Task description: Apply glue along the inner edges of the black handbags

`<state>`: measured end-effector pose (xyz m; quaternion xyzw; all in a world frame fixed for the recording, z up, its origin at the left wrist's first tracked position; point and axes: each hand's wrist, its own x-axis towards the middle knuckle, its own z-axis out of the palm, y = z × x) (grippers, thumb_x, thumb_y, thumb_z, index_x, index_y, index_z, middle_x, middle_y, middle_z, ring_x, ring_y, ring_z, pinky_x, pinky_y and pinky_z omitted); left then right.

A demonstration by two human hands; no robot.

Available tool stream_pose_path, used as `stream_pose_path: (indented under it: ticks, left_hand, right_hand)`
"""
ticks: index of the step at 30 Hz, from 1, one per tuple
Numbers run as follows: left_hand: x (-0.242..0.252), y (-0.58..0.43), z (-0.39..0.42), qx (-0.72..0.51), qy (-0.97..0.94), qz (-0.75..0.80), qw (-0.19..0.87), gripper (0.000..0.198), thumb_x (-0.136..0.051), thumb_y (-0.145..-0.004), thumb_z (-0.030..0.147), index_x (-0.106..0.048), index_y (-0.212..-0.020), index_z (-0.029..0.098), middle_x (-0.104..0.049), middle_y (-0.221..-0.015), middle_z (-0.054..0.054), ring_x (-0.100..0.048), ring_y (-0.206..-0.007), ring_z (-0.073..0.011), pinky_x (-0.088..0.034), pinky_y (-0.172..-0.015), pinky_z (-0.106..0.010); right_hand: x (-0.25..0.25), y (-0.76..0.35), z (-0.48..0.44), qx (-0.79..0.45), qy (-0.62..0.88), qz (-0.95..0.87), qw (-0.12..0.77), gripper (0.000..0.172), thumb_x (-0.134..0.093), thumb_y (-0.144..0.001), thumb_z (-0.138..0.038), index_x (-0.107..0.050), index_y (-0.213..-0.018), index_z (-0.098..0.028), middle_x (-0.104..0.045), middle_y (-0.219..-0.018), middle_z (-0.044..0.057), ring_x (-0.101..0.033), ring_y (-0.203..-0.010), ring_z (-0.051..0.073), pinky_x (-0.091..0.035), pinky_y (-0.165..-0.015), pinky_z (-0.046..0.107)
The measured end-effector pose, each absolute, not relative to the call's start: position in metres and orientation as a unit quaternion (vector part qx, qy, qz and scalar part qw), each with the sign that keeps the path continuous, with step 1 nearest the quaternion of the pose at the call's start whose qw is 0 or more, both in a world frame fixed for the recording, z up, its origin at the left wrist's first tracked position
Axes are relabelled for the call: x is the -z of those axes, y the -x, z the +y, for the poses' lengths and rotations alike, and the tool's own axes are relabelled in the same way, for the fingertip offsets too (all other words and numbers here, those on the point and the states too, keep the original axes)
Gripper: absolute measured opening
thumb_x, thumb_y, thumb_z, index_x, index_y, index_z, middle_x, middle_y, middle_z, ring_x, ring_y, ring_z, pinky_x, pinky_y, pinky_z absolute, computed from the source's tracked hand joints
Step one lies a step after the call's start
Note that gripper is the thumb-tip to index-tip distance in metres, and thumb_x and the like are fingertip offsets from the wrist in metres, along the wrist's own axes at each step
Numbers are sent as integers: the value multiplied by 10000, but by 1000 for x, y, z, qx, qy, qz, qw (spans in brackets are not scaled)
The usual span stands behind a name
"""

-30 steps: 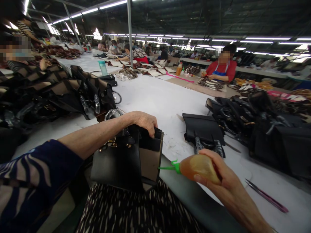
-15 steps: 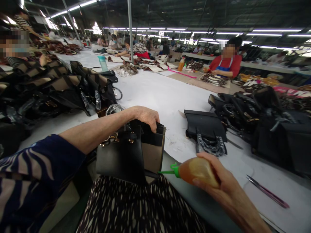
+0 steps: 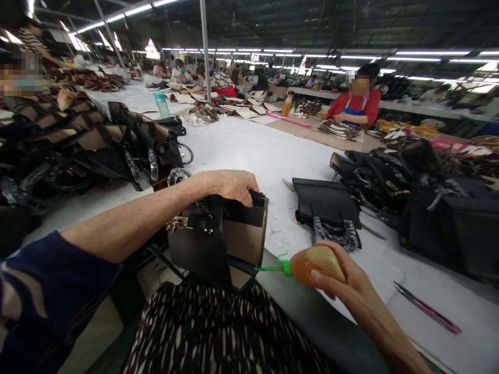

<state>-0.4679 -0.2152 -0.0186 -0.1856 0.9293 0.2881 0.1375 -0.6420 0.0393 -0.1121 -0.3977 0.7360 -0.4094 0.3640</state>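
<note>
Left hand is clamped over the top edge of a black leather handbag with gold hardware and a tan inner panel; grip closed on the rim, fingers curled over the far side, likely to keep the bag upright and its open end turned toward the other hand. The bag sits at the near edge of the white work surface, partly over the person's patterned lap, so it is braced from below too. Right hand is wrapped tight around a soft amber squeeze bottle with a green nozzle cap; the nozzle points left at the bag's tan panel, tip just beside it, can't tell if touching. Held sideways like that, it looks set up for dosing along the panel edge. A flat black bag with plastic-wrapped handles lies well apart on the surface, right of the held one. Thin pink-handled tweezers lie near the right wrist, within reach. Piles of dark bags stack along the right side and more on the left; a co-worker in a red top sits across.
</note>
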Motion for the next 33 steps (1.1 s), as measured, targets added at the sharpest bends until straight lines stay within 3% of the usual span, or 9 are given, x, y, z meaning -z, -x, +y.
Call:
stream_pose_path:
  ticks: [3, 6, 11, 17, 21, 26, 33]
  left_hand:
    - [5, 470, -213, -166, 186, 965, 80, 164, -516, -694, 241, -644, -781, 186, -603, -638, 12, -513, -572, -124, -331, -500, -225]
    - [-6, 478, -212, 10, 198, 980, 25, 187, -506, -730, 243, -653, -839, 205, -640, -736, -26, -561, -666, -164, -343, -543, -247]
    - [-2, 500, -210, 167, 237, 957, -13, 219, -472, -803, 232, -641, -933, 187, -665, -839, -97, -609, -808, -230, -401, -661, -295]
    - [35, 516, -197, 193, 181, 963, -42, 155, -498, -773, 116, -602, -883, 151, -661, -795, -112, -602, -839, -273, -422, -710, -365]
    - [45, 517, -188, 174, 190, 966, -28, 191, -487, -749, 65, -593, -894, 132, -657, -838, -133, -589, -878, -282, -432, -667, -342]
    - [42, 518, -198, 151, 205, 967, -13, 135, -519, -770, 142, -604, -874, 155, -647, -800, -110, -594, -861, -281, -444, -656, -336]
    - [45, 523, -213, 132, 208, 969, -8, 144, -533, -760, 181, -614, -878, 168, -643, -818, -117, -599, -838, -286, -454, -659, -349]
  right_hand:
    - [122, 650, 32, 478, 352, 699, 399, 526, -637, -699, -493, -465, -1111, -214, -575, -706, -3, -461, -531, 141, -356, -438, 247]
    - [131, 658, 23, 542, 305, 663, 417, 429, -641, -704, -474, -542, -1017, -197, -597, -741, 20, -481, -572, 140, -331, -437, 230]
    - [140, 672, 4, 613, 225, 615, 442, 458, -683, -675, -463, -554, -1033, -210, -628, -829, 25, -502, -572, 123, -290, -422, 200]
    - [147, 678, -10, 629, 205, 622, 420, 478, -706, -667, -461, -533, -1037, -213, -639, -849, 33, -530, -575, 129, -330, -427, 205]
    - [152, 678, -18, 613, 266, 663, 337, 448, -671, -704, -476, -509, -1018, -201, -613, -826, 31, -556, -605, 159, -372, -409, 221]
    - [152, 674, -30, 567, 319, 728, 216, 602, -648, -697, -526, -418, -1160, -217, -570, -857, 21, -567, -639, 189, -450, -437, 268]
    - [151, 668, -51, 503, 353, 773, 156, 653, -585, -723, -522, -380, -1251, -196, -581, -923, 54, -555, -651, 193, -474, -545, 312]
